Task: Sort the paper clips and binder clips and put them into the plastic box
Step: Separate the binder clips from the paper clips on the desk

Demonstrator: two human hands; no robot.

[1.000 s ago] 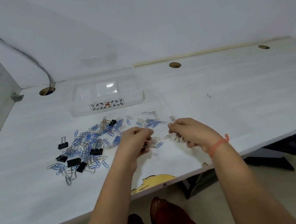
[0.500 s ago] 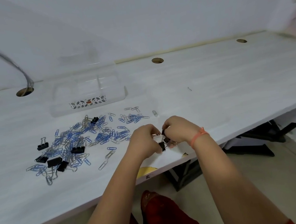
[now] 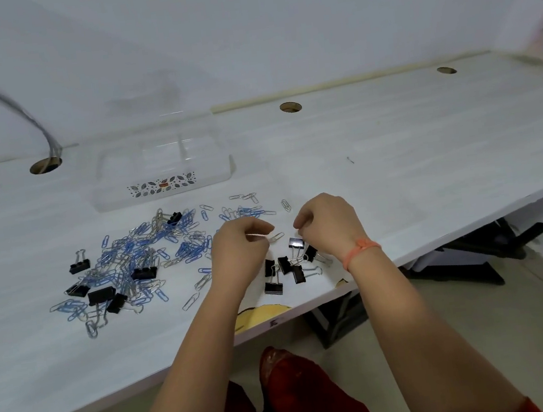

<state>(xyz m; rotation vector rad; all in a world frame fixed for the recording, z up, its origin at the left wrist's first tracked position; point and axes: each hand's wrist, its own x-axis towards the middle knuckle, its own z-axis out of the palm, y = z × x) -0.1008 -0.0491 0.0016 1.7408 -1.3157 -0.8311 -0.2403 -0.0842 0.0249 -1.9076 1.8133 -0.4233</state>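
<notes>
A loose heap of blue and silver paper clips (image 3: 145, 253) with several black binder clips (image 3: 101, 295) mixed in lies on the white desk, left of my hands. A separate small group of black binder clips (image 3: 285, 268) lies near the desk's front edge, between and just below my hands. My left hand (image 3: 237, 248) is curled, its fingertips beside a silver paper clip (image 3: 276, 237). My right hand (image 3: 329, 222) is curled with its fingertips just above one binder clip (image 3: 295, 242). Whether either hand grips anything is hidden. The clear plastic box (image 3: 162, 185) stands behind the heap.
The desk's front edge (image 3: 311, 307) runs close under the small binder clip group, with chipped yellow edging. Cable holes (image 3: 290, 107) line the back; a cable enters the left hole (image 3: 45, 165). Bare desk stretches to the right.
My hands were pressed together over the binder clips half a second ago; now they have drawn apart and several binder clips lie exposed on the desk between them.
</notes>
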